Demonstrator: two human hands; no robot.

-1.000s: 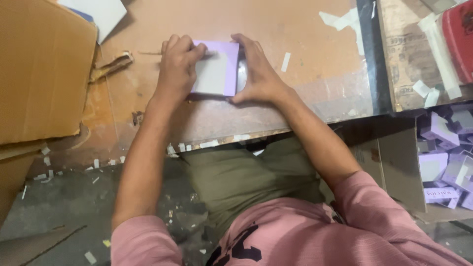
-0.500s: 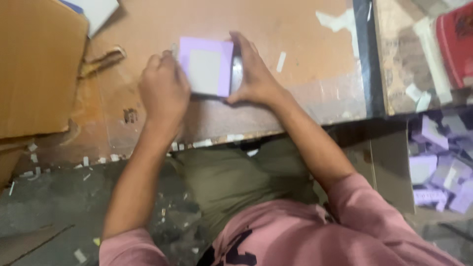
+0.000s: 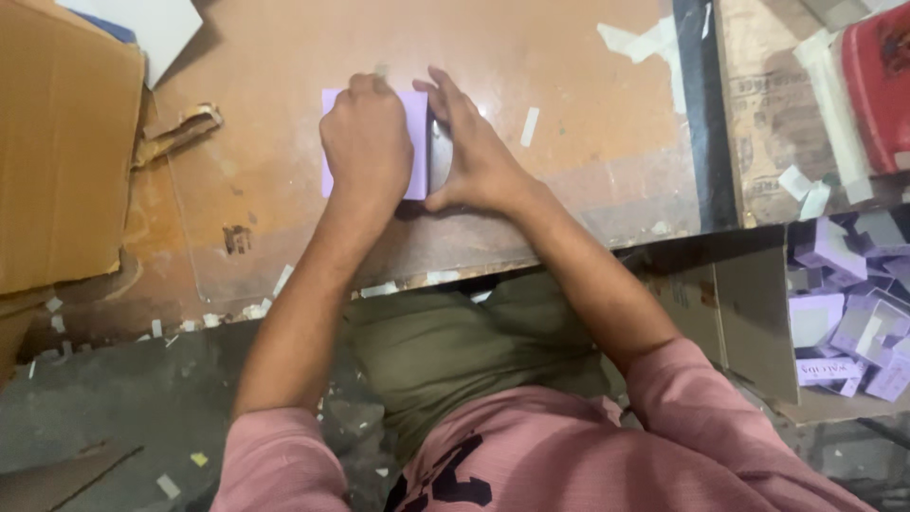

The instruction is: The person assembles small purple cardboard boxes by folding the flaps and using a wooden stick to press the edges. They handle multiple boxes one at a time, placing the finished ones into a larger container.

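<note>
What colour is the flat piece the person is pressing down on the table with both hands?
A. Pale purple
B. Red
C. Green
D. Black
A: the flat piece showing under the left hand and beside the right hand is pale purple, lying on the brown table.

A flat lilac box is lying on the brown table; more lilac boxes are piling right of it, below the table's edge.
</note>
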